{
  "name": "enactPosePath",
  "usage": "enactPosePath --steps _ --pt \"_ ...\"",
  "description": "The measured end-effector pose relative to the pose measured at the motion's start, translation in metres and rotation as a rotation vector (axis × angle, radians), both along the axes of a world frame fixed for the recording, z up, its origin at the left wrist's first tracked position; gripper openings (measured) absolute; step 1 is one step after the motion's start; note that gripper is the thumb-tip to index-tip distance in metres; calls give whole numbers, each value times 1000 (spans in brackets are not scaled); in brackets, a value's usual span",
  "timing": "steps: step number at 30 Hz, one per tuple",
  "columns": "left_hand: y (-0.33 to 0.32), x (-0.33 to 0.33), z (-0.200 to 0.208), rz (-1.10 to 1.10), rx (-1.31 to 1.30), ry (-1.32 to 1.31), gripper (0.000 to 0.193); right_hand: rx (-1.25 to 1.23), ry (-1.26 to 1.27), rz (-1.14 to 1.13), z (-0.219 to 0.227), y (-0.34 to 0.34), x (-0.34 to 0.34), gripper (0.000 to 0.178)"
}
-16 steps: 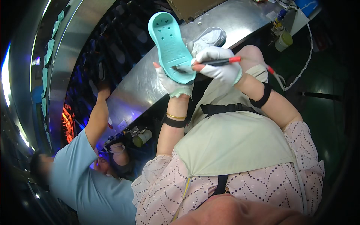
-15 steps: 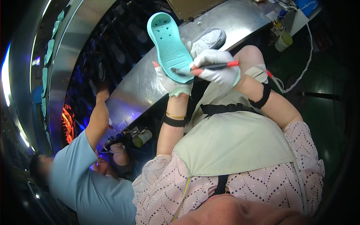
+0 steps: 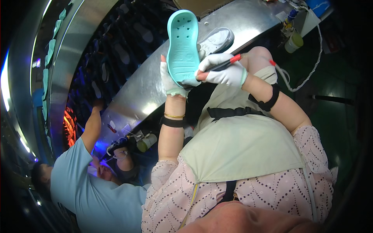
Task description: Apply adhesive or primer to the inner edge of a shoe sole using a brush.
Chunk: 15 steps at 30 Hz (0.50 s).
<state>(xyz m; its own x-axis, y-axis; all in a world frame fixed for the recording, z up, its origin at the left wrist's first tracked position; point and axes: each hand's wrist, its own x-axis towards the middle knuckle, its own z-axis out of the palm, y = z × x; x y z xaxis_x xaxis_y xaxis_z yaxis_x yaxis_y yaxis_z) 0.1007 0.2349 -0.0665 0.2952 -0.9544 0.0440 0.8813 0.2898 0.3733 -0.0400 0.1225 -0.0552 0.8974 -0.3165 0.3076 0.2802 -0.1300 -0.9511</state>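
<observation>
- One teal shoe sole (image 3: 182,42), held upright.
- One white shoe (image 3: 216,40) on the bench (image 3: 147,89).
- One red-capped pen (image 3: 221,63).
- Two gloved hands: left hand (image 3: 171,79), right hand (image 3: 225,72).
- One co-worker in a blue shirt (image 3: 93,190).
- Two small jars (image 3: 293,42) (image 3: 146,142).

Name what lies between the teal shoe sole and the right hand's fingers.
A dark pen with a red cap: the right hand holds it, tip at the teal shoe sole, in the head view.
</observation>
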Motion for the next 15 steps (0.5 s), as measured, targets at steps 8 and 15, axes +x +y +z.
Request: enactPosePath --steps 8,15 --pt "-1 21 -7 -54 75 -145 77 41 -71 -18 -5 17 -7 10" --pt "0 7 7 77 115 -130 74 120 -72 -167 4 8 -8 5"
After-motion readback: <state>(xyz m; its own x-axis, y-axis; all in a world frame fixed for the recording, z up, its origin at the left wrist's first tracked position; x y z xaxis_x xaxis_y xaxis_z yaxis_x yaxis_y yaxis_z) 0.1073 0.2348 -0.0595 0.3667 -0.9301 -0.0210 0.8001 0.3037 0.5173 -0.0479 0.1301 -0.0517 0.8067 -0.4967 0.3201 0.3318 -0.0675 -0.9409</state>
